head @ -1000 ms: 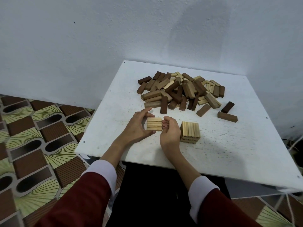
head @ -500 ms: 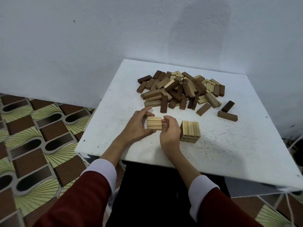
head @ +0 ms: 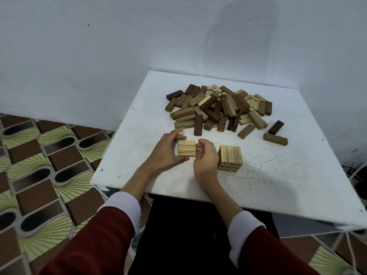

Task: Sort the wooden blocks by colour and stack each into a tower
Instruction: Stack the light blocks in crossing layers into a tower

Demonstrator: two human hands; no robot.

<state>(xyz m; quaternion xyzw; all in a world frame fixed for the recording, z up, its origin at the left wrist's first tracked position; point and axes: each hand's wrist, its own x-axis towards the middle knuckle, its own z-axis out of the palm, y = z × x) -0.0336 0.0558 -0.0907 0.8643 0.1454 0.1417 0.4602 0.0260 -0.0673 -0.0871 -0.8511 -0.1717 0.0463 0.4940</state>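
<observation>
Nothing shifts: both the left hand (head: 165,153) and right hand (head: 205,158) still pinch the pale blocks (head: 186,148), squaring them beside the short tower (head: 230,158).

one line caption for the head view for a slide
Both hands, left and right, hold a row of pale blocks beside a started pale tower.

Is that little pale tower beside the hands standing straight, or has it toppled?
Standing. The pale tower sits square on the white table, its layers lined up, just right of the right hand. Nothing has slid off it.
</observation>
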